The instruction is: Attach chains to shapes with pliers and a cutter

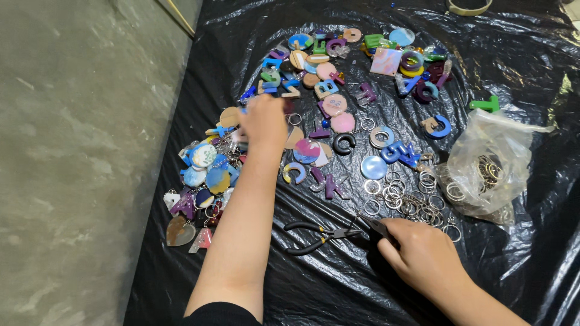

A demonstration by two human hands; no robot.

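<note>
Crinkled black plastic sheet [338, 284]: glossy, wrinkled all over, bright glare along the folds. Grey stone-like floor [72, 181] beside it: matt, mottled. Colourful letter- and disc-shaped charms [329, 105]: look like cast resin or plastic, smooth, shiny, some marbled or pearly. Silver metal key rings [399, 196]: polished, reflective. Thin clear plastic bag [492, 151]: crumpled, filmy, semi-transparent. Small pliers [317, 236]: black handles, smooth with a slight sheen, dull metal jaws

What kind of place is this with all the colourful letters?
Probably a home craft spot for making keychains: resin letter charms lie on a black plastic sheet, beside loose key rings and black-handled pliers.
</note>
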